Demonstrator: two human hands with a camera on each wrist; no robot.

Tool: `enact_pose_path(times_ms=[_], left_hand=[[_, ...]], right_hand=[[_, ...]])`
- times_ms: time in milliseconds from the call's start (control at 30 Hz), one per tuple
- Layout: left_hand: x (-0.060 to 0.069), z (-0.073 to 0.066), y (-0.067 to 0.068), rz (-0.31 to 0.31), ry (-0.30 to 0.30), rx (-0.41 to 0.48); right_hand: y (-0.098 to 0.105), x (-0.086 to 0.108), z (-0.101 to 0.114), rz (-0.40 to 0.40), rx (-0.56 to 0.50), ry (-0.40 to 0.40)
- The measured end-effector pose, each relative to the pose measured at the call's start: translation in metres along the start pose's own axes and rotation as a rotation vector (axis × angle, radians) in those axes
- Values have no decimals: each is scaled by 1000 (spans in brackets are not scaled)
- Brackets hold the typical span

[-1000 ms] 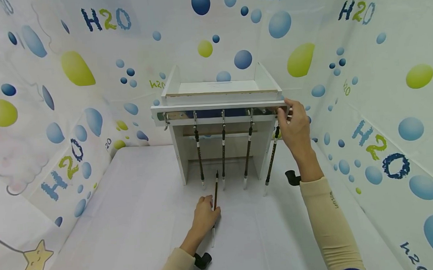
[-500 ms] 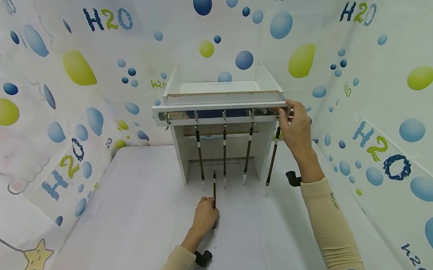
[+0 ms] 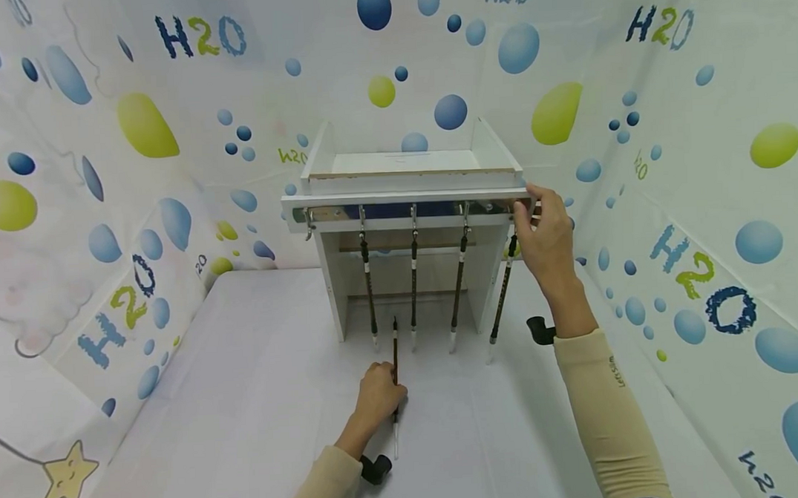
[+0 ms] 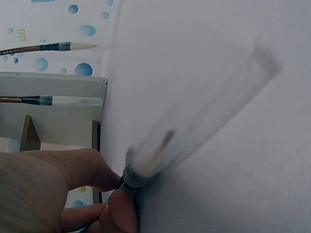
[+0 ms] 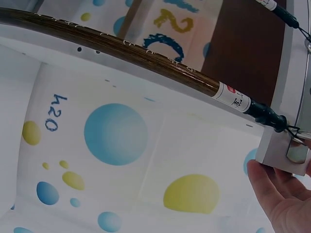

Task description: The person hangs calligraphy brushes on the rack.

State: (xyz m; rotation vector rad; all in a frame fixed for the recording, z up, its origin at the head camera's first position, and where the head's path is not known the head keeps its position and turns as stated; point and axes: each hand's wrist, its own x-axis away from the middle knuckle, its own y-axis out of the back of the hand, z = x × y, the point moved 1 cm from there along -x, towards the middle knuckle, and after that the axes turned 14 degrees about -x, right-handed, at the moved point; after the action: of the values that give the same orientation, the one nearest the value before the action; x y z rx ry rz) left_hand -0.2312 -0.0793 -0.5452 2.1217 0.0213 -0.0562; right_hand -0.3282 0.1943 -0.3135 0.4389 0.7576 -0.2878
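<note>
In the head view, my left hand [image 3: 379, 397] pinches a calligraphy brush [image 3: 395, 346] above the table, in front of a white rack. Its dark end points toward the rack. A clear cap [image 4: 218, 107] covers the pale bristles in the left wrist view. My right hand [image 3: 547, 235] grips the right end of the rack's hook rail [image 3: 387, 211]; its fingers [image 5: 265, 182] lie against the white board end in the right wrist view. Several brushes hang by loops from hooks, among them the rightmost brush [image 5: 170, 65], close to my right hand. The leftmost hook [image 3: 308, 225] bears no brush.
The white rack [image 3: 334, 289] stands at the back of the white-covered table [image 3: 259, 404], with an open tray top [image 3: 402, 161]. A patterned backdrop [image 3: 325, 96] surrounds the table on the back and sides. Black wrist mounts [image 3: 377, 469] stick out from both wrists.
The brush in my left hand has turned slightly, its dark end shifting left to stand straighter. The hanging brushes sway a little. My right hand stays on the rail.
</note>
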Motion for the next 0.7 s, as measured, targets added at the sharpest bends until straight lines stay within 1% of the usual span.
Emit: enact_pose_path(times_ms=[200,500,700], left_hand=[[-2,2,0,9,38,29],[-2,5,0,-4,51,92],[-1,4,7,-22,45,122]], right_hand=[[-1,0,-1,10,-11,-8],[-1,1,-1,11,-3,-18],[0,0,-1,7,-2,-10]])
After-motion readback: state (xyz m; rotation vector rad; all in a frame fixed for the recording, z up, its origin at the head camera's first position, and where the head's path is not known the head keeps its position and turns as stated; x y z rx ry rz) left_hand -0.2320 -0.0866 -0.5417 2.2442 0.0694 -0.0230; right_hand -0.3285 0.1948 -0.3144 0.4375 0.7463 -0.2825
